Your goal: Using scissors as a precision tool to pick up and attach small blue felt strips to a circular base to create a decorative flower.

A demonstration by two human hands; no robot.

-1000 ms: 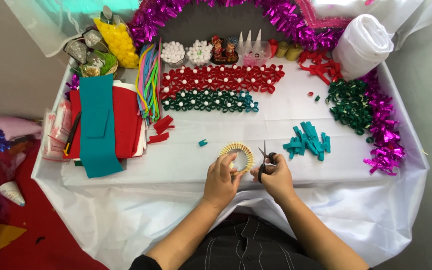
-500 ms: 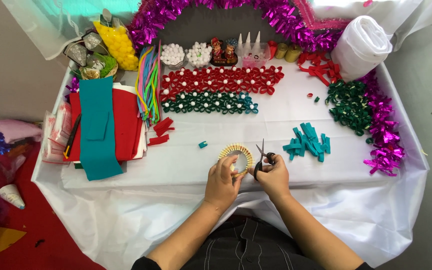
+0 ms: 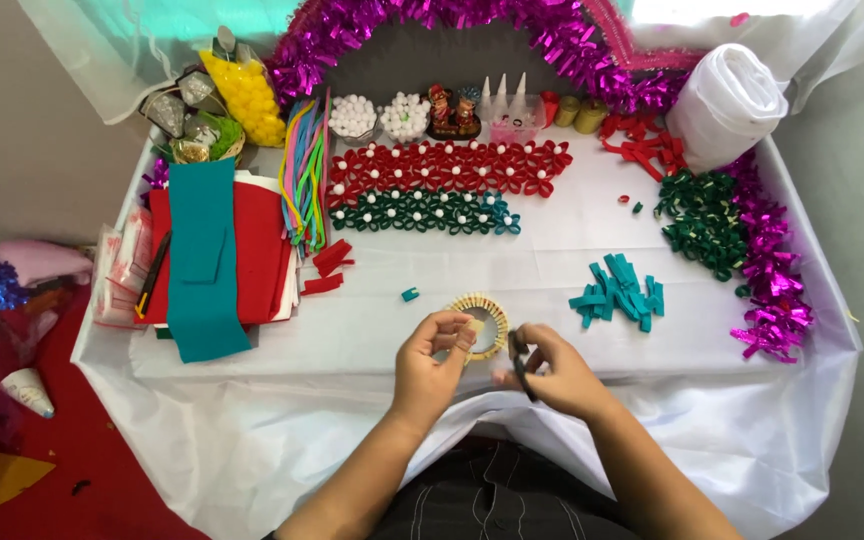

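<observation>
**craftwatcher:** So what are the hands actually doing here?

**feltfan:** Left hand is pinching a small beige piece between thumb and fingers, right at the near edge of the white table. Right hand is closed around a pair of dark scissors, just beside the left one. The blades are kinda blurry, so I can't tell if they're open or biting into anything.

**craftwatcher:** And that ring thing?

**feltfan:** The pale ring lies flat on the table, just behind the left fingers and touching or nearly touching the beige piece. Hard to say which.

**craftwatcher:** What's around it?

**feltfan:** A pile of teal strips to the right, one tiny teal bit to the left. Further back there are rows of red loops and green loops with white beads. Red and teal felt sheets are stacked on the left, purple tinsel on the right edge.
</observation>
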